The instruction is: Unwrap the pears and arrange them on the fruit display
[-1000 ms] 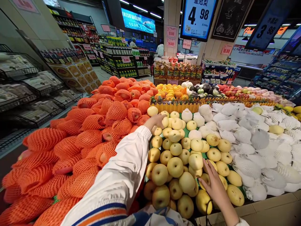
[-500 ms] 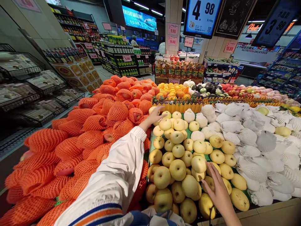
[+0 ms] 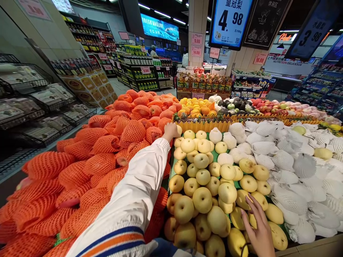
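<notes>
My left hand [image 3: 170, 131], in a white sleeve, reaches to the back left corner of a display of pale yellow pears [image 3: 203, 200]. Its fingers are curled over a pear [image 3: 179, 130] there, which shows at the right of the hand. Lower right, my right hand [image 3: 257, 225] hovers over or rests lightly on the front pears, its fingers spread and nothing in its grasp; whether it touches them I cannot tell. Between the hands the bare pears are heaped on a green mat [image 3: 215, 155].
Fruit in orange foam nets [image 3: 93, 157] is piled on the left. White foam-wrapped fruit [image 3: 284, 160] covers the right. A low yellow picket edging [image 3: 203, 125] borders the back, with more fruit beyond. A price screen [image 3: 230, 23] hangs overhead.
My left hand has lowered and moved slightly left, its fingers closing over the corner pear. My right hand has shifted a little right and down, its fingers still spread.
</notes>
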Demonstrator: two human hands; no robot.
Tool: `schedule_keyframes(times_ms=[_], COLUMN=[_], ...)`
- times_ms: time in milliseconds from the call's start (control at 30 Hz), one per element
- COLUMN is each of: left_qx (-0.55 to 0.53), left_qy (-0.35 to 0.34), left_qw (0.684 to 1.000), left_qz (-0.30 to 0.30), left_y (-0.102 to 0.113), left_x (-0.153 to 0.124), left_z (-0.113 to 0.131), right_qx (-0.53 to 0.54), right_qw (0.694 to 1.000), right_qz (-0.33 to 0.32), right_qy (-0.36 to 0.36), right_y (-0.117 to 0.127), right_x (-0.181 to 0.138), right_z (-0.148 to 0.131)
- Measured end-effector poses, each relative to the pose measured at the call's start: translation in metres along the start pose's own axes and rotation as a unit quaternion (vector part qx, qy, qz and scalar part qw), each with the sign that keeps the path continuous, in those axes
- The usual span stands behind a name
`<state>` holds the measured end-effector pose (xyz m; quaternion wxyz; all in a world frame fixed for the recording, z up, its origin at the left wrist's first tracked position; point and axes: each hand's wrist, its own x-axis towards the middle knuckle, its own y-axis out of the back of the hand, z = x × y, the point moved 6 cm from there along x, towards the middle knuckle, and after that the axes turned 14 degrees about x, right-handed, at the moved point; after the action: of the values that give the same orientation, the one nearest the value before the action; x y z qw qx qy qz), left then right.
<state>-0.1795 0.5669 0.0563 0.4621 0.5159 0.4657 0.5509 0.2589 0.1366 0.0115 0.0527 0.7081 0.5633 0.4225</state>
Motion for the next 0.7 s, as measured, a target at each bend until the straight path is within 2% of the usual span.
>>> schedule_keyframes(times_ms=[167, 400, 567, 700], left_qx=[0.000, -0.013, -0.031, -0.070], left_qy=[-0.051, -0.064, -0.083, -0.186], left_qw=[0.998, 0.997, 0.995, 0.978], left_qz=[0.040, 0.043, 0.054, 0.069], left_y=[0.000, -0.008, 0.011, 0.030], left_x=[-0.006, -0.013, -0.026, -0.061], left_z=[0.002, 0.010, 0.017, 0.039], right_qx=[-0.028, -0.031, 0.011, 0.029], right_qw=[1.000, 0.998, 0.990, 0.989], right_qz=[0.008, -0.009, -0.085, -0.115], right_qy=[0.006, 0.063, 0.110, 0.091], right_y=[-0.001, -0.017, -0.037, -0.051], right_x=[0.002, 0.017, 0.014, 0.004], right_z=[0.004, -0.019, -0.035, -0.033])
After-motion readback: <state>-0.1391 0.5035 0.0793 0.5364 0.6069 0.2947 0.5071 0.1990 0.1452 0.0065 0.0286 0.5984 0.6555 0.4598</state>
